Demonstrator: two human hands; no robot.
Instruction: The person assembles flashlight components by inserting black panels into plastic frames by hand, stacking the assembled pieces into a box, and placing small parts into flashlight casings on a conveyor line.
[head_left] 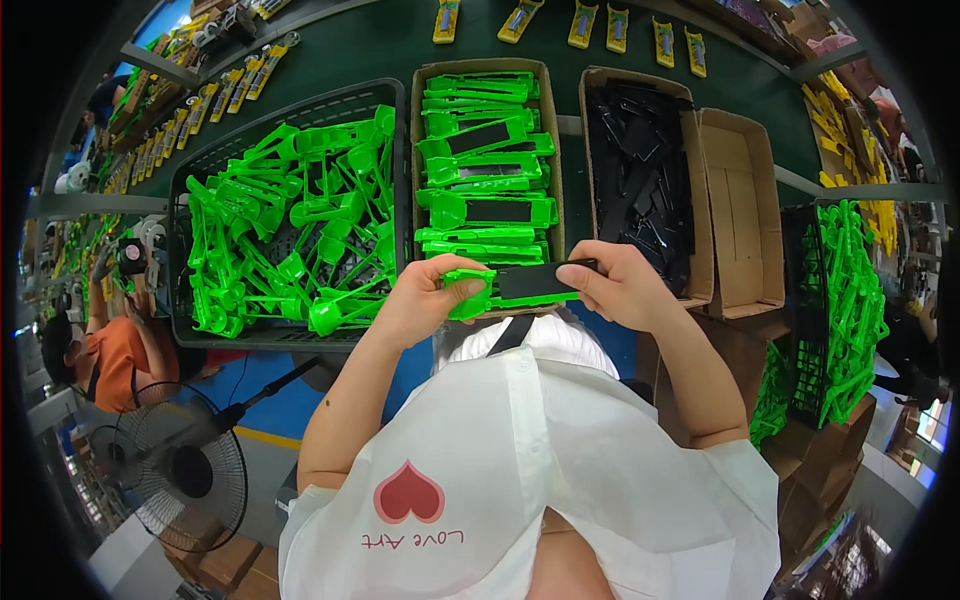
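Close in front of my body, my left hand (428,300) pinches the rounded end of a green plastic part (471,297). My right hand (620,288) grips a black flat plate (533,281) by its right end; the plate lies along the green part's slot. Whether it is fully seated I cannot tell. Just beyond my hands stands a cardboard box (556,150) with green parts stacked in rows, several showing black plates. To its right, another cardboard box (592,140) holds a heap of loose black plates (640,165).
At left a dark plastic crate (178,250) holds jumbled green parts (290,220). An open cardboard flap or box (738,210) stands right of the black plates. Yellow pieces (583,24) line the green conveyor (360,45). A black crate (808,320), a fan (190,470) and another person (125,355) flank me.
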